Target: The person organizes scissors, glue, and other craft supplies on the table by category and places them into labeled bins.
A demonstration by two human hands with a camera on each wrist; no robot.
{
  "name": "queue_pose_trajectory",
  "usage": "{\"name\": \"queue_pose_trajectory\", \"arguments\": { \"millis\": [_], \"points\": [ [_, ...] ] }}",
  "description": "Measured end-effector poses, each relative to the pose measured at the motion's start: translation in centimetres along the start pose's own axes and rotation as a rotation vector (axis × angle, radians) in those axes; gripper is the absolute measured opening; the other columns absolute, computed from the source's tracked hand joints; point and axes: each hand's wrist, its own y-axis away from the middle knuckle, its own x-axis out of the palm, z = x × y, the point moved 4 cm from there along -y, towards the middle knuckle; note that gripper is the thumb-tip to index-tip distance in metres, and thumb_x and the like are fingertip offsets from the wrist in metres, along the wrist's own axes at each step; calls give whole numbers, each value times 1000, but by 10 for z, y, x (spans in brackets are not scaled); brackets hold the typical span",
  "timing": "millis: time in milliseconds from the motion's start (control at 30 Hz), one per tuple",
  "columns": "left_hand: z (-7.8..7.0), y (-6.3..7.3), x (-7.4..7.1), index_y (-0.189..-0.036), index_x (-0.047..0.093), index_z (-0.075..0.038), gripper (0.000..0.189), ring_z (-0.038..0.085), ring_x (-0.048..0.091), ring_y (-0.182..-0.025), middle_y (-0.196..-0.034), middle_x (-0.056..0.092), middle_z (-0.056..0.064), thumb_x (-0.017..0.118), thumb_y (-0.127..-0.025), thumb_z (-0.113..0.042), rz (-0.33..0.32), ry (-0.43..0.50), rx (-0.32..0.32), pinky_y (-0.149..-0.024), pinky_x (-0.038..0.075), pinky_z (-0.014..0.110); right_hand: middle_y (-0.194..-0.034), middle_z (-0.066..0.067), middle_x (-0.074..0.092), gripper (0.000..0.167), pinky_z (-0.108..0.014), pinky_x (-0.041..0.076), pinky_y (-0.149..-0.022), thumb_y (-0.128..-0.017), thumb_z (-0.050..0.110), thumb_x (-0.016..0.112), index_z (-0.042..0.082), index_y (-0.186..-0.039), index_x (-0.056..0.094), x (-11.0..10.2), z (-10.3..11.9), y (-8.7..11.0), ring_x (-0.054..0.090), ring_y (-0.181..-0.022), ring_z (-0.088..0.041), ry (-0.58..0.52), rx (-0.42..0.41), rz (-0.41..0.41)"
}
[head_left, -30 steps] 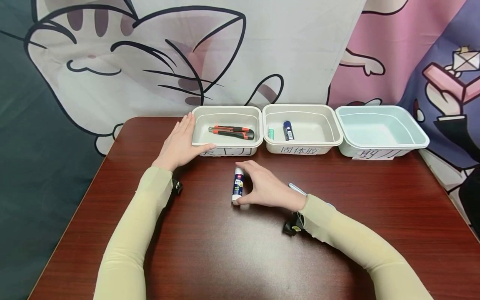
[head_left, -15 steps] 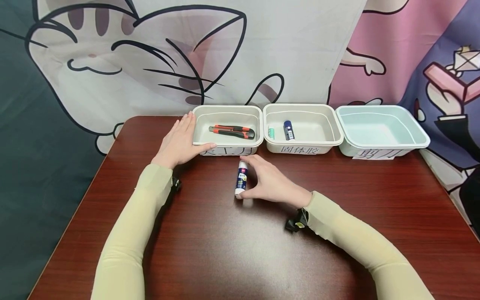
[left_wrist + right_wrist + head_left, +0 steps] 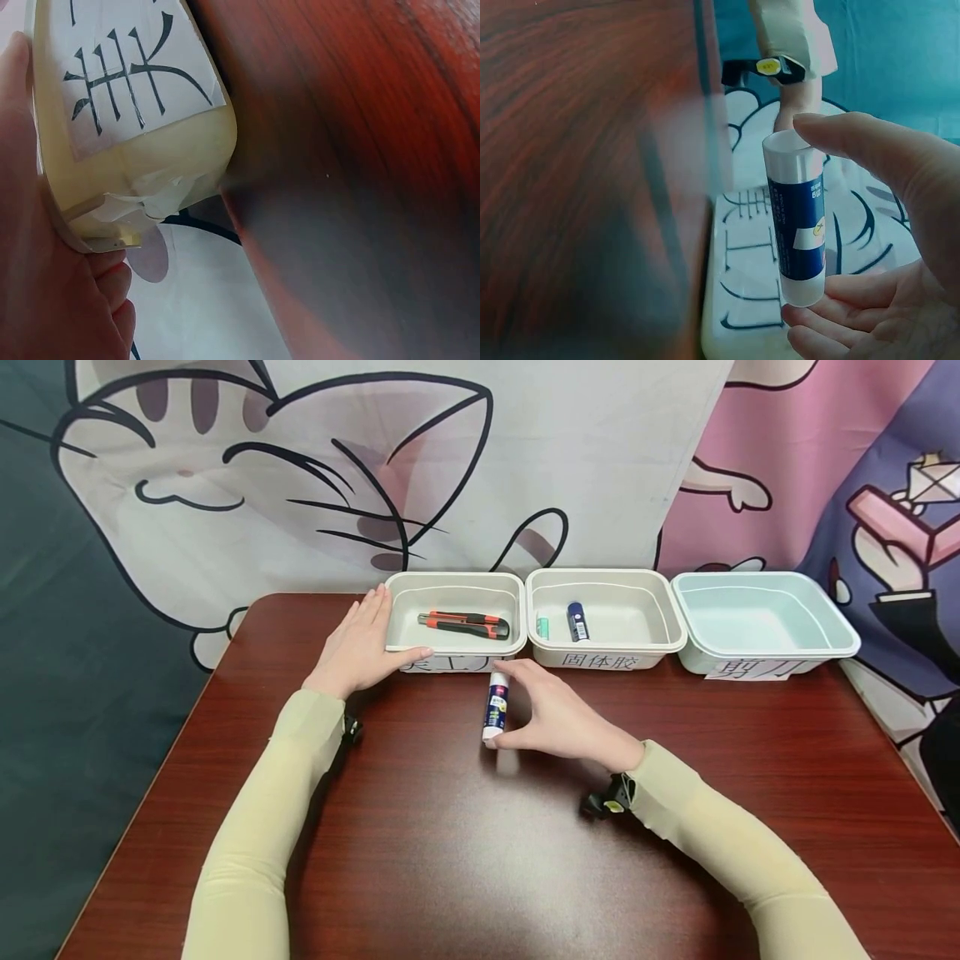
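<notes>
A blue glue stick with white ends is pinched lengthwise between the thumb and fingers of my right hand, in front of the gap between the left and middle bins. In the right wrist view the glue stick has the thumb at one end and fingertips at the other. My left hand rests on the left end of the left cream bin, its thumb lying along the front rim. Two orange-and-black utility knives lie in that bin. From the left wrist, the labelled bin wall shows close up.
The middle cream bin holds a dark blue glue stick and a small green-wrapped item. A pale blue bin stands at its right. All three line the back edge of the brown table, before a printed cloth.
My right hand has carried the glue stick a little away from me and to the right, toward the bins. The left hand has stayed on the left bin.
</notes>
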Motion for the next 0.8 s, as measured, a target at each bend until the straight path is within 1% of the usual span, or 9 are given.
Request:
{"name": "queue_pose_trajectory", "arguments": {
  "millis": [133,267,400,500,600,800],
  "points": [
    [0,1,0,-160,8,5,121,31,6,-154,-168,7,19,49,-87,-83,3,6,-2,-124,-2,35,-146,-9,49,101,-42,39,-112,-72,41,91,2,-152,43,-10,-3,3,49,-131,-24,6,8,-9],
    [0,1,-1,-160,7,5,121,29,4,-155,-168,7,19,49,-87,-83,7,7,-7,-124,1,38,-145,-8,50,101,-43,39,-112,-71,41,91,3,-152,44,-17,-7,6,49,-132,-23,13,7,-25],
    [-1,2,-2,-160,8,6,121,30,6,-154,-168,7,20,50,-87,-82,2,9,-4,-124,3,40,-146,-8,51,101,-44,38,-112,-70,40,92,4,-151,45,-21,-13,11,48,-132,-23,18,13,-25],
    [-2,2,-2,-160,8,6,121,31,7,-154,-168,8,20,51,-87,-81,1,15,-3,-124,2,38,-147,-8,50,101,-43,38,-112,-69,40,93,4,-151,45,-24,-18,15,48,-134,-22,20,16,-22],
    [-2,2,-2,-160,8,6,122,32,8,-154,-168,8,20,51,-87,-81,0,16,-2,-124,3,39,-149,-7,48,101,-43,37,-114,-69,37,94,5,-151,46,-28,-22,19,46,-136,-22,0,18,-24],
    [-2,1,-1,-160,8,6,122,32,8,-154,-168,8,19,51,-87,-82,-3,19,1,-125,6,42,-154,-1,44,100,-41,34,-116,-71,34,94,9,-154,44,-39,-30,27,41,-140,-16,-37,17,-31]
  ]
}}
